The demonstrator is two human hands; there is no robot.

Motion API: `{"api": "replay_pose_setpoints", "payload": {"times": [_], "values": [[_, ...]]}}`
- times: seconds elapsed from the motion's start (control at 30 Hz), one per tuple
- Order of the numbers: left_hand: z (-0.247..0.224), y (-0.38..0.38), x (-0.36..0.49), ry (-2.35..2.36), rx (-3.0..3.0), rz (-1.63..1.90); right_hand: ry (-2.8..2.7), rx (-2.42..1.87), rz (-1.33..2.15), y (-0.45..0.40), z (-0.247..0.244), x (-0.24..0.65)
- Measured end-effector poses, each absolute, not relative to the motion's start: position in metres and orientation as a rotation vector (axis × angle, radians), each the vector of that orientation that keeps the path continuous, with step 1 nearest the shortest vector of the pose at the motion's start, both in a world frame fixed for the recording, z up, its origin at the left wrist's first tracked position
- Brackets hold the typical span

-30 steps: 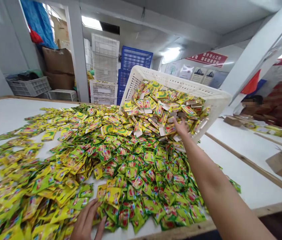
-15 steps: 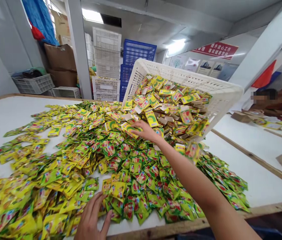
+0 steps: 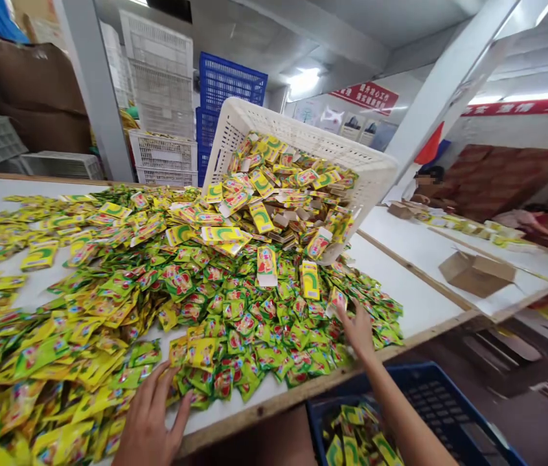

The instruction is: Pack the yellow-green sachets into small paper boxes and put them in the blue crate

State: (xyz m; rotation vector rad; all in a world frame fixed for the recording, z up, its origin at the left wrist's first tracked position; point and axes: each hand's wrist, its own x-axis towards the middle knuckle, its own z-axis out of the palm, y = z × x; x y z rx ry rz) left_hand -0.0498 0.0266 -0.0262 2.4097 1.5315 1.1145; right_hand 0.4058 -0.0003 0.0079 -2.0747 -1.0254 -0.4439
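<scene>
Green and yellow packets (image 3: 254,323) lie heaped over the white table. A white crate (image 3: 371,168) is tipped toward me on the heap, with small yellow boxes (image 3: 260,217) inside and spilling out at its mouth. My right hand (image 3: 357,327) is over the right part of the heap, fingers reaching to a small box (image 3: 337,301); whether it grips the box is unclear. My left hand (image 3: 155,411) rests at the near edge beside yellow packets (image 3: 201,351), thumb and fingers apart, holding nothing.
Below the table's front edge stands a blue crate (image 3: 429,372) with yellow boxes inside. An open carton (image 3: 478,272) sits on the right-hand table. Two people are at the far right. Stacked white crates (image 3: 157,77) and blue crates (image 3: 232,81) stand behind.
My right hand has moved from the crate's mouth to the right and nearer the front edge. The view has turned right, bringing the blue crate below the table into sight. My left hand stays beside the packets.
</scene>
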Motion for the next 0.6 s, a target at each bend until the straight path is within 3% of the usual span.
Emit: {"api": "replay_pose_setpoints", "payload": {"times": [0.1, 0.33, 0.5, 0.6], "values": [[-0.017, 0.019, -0.050, 1.524, 2.325, 1.080, -1.119, -2.064, -0.328, -0.002, -0.010, 0.380], [0.035, 0.035, -0.077, 1.428, 2.306, 1.082, -1.357, -1.729, -0.256, 0.012, -0.002, 0.308], [0.075, 0.124, -0.124, 1.550, 2.260, 1.339, -1.431, -1.679, -0.274, 0.009, -0.005, 0.295], [0.078, 0.195, -0.159, 1.707, 2.176, 1.312, -1.457, -1.697, -0.314, 0.001, -0.019, 0.301]]}}
